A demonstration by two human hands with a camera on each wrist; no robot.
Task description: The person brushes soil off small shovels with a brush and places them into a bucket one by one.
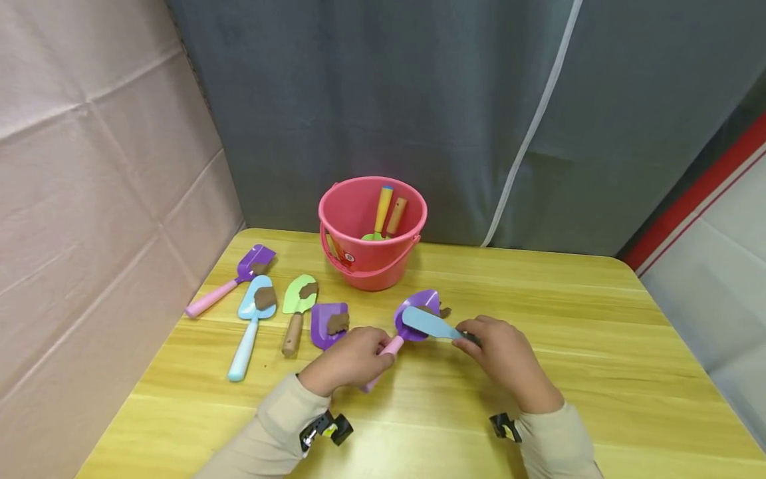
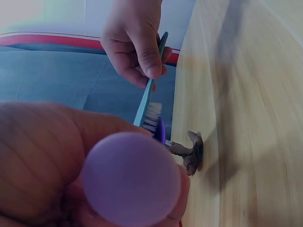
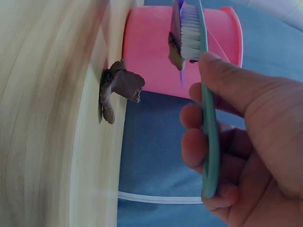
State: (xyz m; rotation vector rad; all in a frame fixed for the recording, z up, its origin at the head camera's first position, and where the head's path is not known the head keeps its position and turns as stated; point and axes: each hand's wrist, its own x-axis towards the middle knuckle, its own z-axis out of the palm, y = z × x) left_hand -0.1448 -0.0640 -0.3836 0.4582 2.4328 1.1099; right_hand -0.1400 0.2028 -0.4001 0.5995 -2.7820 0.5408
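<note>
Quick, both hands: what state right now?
Left hand: closed, holding the pink-handled purple scoop.
Right hand: closed, holding the blue brush.

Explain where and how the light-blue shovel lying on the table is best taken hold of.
The light-blue shovel is probably best gripped by its long, straight handle, from above on the near side. The handle points that way, with open space to either side, whereas the broad blade at the far end has a brown lump on it that a grip there could disturb.
</note>
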